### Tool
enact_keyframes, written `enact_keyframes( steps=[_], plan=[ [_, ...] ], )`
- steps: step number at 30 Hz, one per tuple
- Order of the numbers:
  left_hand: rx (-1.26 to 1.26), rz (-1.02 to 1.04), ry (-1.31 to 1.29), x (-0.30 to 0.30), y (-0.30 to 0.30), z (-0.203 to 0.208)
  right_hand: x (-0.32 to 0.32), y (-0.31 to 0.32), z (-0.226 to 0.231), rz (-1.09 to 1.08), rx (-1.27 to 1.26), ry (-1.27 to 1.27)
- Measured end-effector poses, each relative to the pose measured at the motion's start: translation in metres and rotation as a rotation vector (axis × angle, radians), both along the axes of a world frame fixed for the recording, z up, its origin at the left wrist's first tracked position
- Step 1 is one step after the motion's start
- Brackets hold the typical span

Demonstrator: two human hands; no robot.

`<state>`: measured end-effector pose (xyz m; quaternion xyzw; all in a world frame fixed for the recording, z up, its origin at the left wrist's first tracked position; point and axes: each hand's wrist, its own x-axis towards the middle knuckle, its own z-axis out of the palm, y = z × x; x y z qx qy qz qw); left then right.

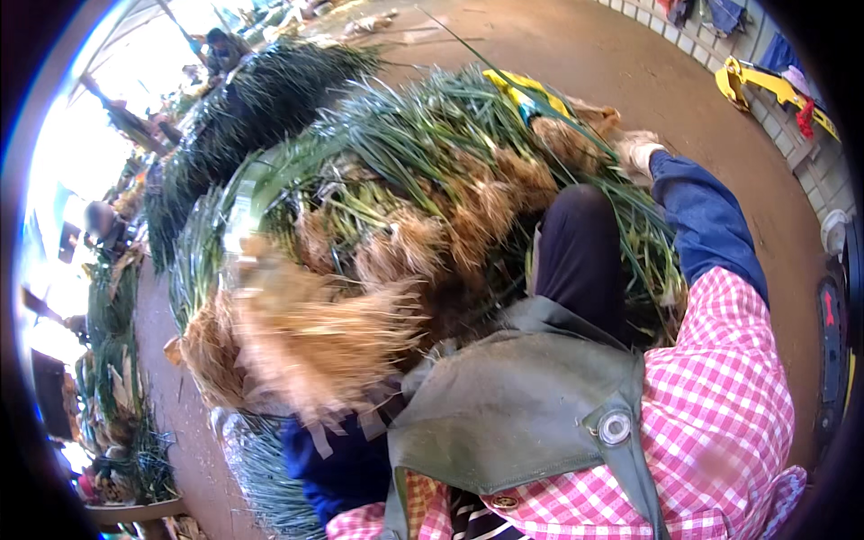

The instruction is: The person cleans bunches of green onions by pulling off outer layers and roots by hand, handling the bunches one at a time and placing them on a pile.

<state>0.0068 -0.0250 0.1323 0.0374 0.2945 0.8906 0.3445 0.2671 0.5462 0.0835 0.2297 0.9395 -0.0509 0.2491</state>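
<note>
A bunch of green onions (324,337) with long tan roots is raised in front of my left arm, smeared by motion. My left hand is hidden behind it; only the dark blue sleeve (333,463) shows below. Far to the right, my right hand (638,155), in a pale glove, reaches to the edge of the pile beside a clump of brown roots (569,144). How its fingers are set is unclear. The big pile of green onions (432,135) lies before me, leaves pointing away and roots toward me. A yellow-and-blue item (531,93) lies on it.
My dark-clad knee (580,238) juts up against the pile, under a grey-green apron (513,396). More onion heaps (261,94) lie at the far left, with a person (223,49) behind. A yellow metal tool (765,81) stands by the tiled wall (810,162) at right.
</note>
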Motion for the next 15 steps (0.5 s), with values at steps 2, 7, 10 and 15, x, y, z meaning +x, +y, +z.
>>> enact_keyframes(
  steps=[2, 7, 10, 15],
  plan=[
    [0.004, 0.093, 0.085, -0.007, -0.035, 0.045, -0.014, -0.02, -0.015, 0.002, 0.262, -0.257],
    [0.045, 0.092, 0.125, -0.025, -0.033, 0.07, -0.094, -0.136, 0.014, 0.153, 0.031, 0.429],
    [-0.045, 0.092, 0.12, -0.009, -0.026, 0.061, -0.178, -0.201, -0.01, 0.068, -0.723, 0.523],
    [-0.397, 0.123, 0.046, 0.031, -0.007, -0.049, -0.298, -0.284, -0.142, 0.441, -0.102, 0.536]
  ],
)
